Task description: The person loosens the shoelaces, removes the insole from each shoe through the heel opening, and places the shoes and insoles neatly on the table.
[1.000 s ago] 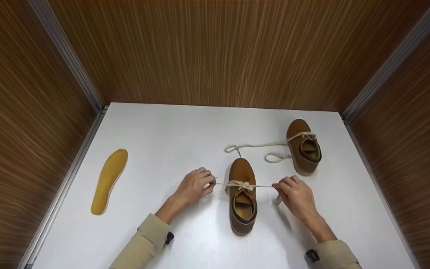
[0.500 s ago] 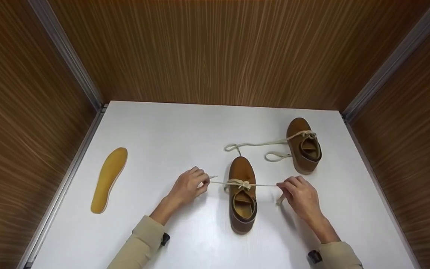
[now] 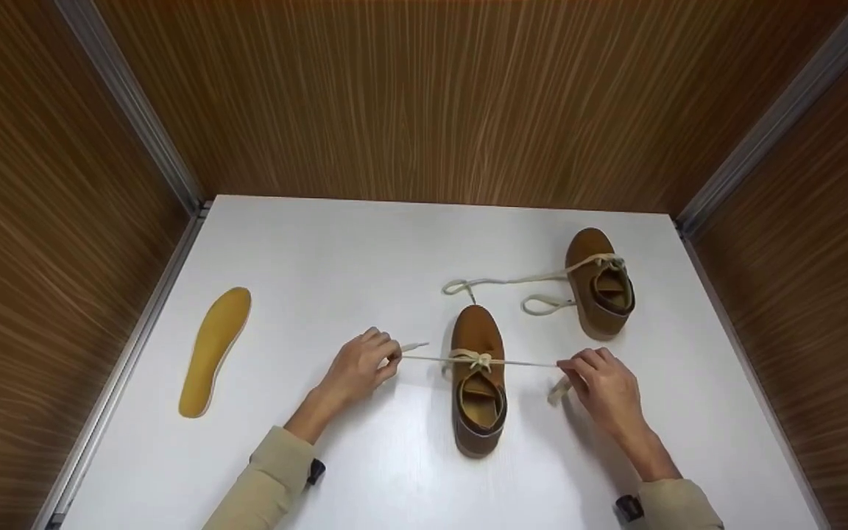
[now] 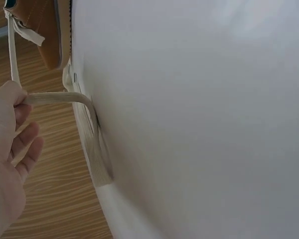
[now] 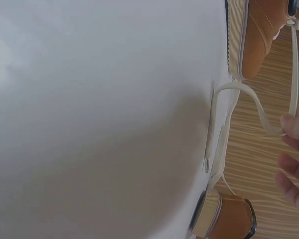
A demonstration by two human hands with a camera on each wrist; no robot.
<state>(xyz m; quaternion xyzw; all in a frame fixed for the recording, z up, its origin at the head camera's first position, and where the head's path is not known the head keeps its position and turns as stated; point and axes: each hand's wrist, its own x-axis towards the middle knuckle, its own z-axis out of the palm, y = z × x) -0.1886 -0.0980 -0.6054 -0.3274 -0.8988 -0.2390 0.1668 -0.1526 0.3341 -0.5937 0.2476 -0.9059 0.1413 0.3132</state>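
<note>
A brown lace-up shoe (image 3: 478, 329) stands upright between my hands in the head view, toe pointing away from me. Its cream shoelace (image 3: 481, 360) is knotted over the opening and stretched straight out to both sides. My left hand (image 3: 358, 368) pinches the lace on the left. On the opposite side my right hand (image 3: 607, 388) pinches the other length between thumb and fingers. In the left wrist view, a lace end (image 4: 60, 97) droops from my fingertips to the tabletop. Another loose lace length (image 5: 249, 91) curves down from my right fingers in the right wrist view.
A second brown shoe (image 3: 592, 246) stands at the back right, its long untied lace (image 3: 512, 280) trailing left across the white table (image 3: 306, 250). A yellow insole (image 3: 215, 353) lies at far left. Wood-grain panels (image 3: 424, 103) enclose the back and sides.
My hands have drawn apart, left hand to the left and right hand slightly to the right. The lengths of taut lace on both sides of the knot have grown longer.
</note>
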